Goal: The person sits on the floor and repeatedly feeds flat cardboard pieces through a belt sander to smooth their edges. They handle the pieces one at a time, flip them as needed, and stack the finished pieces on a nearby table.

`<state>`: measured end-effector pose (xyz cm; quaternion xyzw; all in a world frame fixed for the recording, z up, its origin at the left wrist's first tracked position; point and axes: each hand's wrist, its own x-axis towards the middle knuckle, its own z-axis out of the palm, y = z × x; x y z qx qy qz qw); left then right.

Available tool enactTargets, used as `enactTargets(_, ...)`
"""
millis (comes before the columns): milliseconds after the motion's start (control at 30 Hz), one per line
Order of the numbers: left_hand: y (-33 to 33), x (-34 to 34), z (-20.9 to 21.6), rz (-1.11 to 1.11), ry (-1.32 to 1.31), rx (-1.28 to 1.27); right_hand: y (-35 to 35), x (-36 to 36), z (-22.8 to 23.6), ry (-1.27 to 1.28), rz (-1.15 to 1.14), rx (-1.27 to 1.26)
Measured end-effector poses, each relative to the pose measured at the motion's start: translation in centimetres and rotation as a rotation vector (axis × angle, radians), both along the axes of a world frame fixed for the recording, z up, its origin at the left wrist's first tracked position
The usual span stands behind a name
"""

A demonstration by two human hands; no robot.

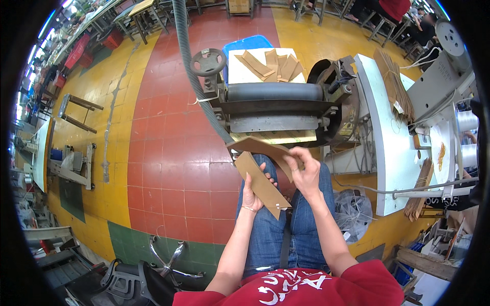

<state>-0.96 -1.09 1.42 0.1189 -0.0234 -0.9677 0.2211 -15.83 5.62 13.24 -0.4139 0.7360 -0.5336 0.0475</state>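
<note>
Above my lap, my left hand is closed around a flat brown leather-like strip with angled ends, thumb on top and fingers beneath. A small white mark shows near its lower end. Whether it is one layer or several, I cannot tell. My right hand pinches a second, bent brown strip between thumb and fingers. That piece arches over the upper end of the first, close to the front of the roller machine.
Behind the roller lie several brown pieces on a white board, beside a blue tray. A grey hose runs down by the handwheel. At right, a white table bears bundled strips. An office chair stands lower left.
</note>
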Motion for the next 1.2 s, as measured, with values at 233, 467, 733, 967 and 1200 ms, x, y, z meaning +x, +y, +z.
enactTargets(233, 0.0, -0.3, 0.2, -0.015, -0.005, 0.036, -0.4, 0.1, -6.1, -0.867, -0.132, 0.119)
enactTargets(467, -0.4, -0.2, 0.8, -0.026, 0.009, 0.09, -3.7, -2.9, -7.9, -0.963, -0.088, -0.034)
enactTargets(733, -0.3, -0.8, 0.9, -0.048, -0.131, 0.02, 1.7, 1.1, -4.4, -0.165, 0.076, 0.452)
enactTargets(967, 1.0, -1.0, 0.2, -0.089, -0.352, -0.183, 4.8, 4.8, -2.3, -0.182, -0.02, 0.496)
enactTargets(1200, 0.1, -0.5, 0.6, -0.002, -0.134, 0.006, 2.9, 2.1, 0.1, 0.299, 0.051, 0.209)
